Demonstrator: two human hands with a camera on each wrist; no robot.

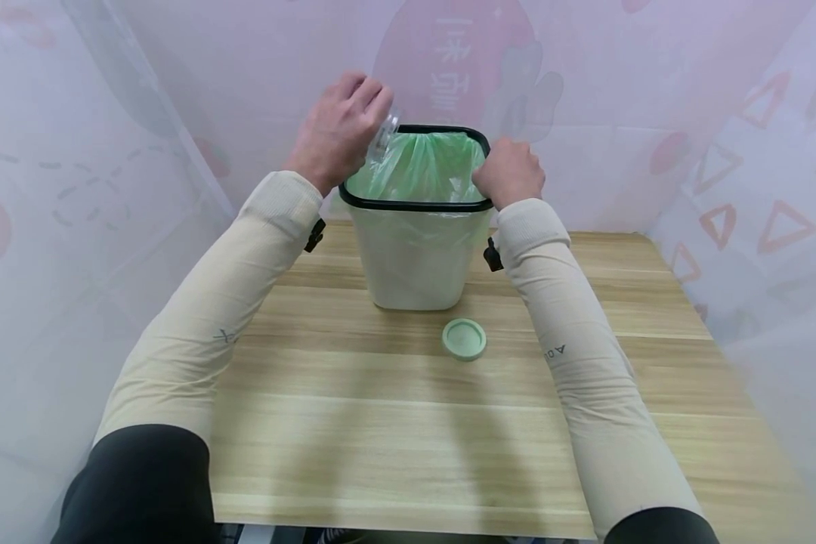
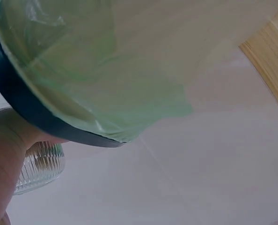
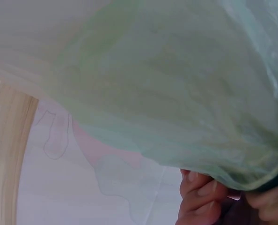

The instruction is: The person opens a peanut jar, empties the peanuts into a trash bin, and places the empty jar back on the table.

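A white trash bin (image 1: 418,257) with a black rim stands on the wooden table, lined with a green plastic bag (image 1: 428,162). At the rim's left side, my left hand (image 1: 347,125) holds a clear ribbed container (image 2: 44,164), partly hidden behind the fingers in the head view. My right hand (image 1: 513,172) grips the rim's right side, its curled fingers (image 3: 202,199) showing below the bag in the right wrist view. A round pale green lid (image 1: 464,338) lies on the table in front of the bin.
The wooden table (image 1: 394,438) carries the bin near its back edge. Pale printed curtains (image 1: 741,151) hang behind and along both sides. Beige sleeves cover both forearms, with a small black device at each wrist.
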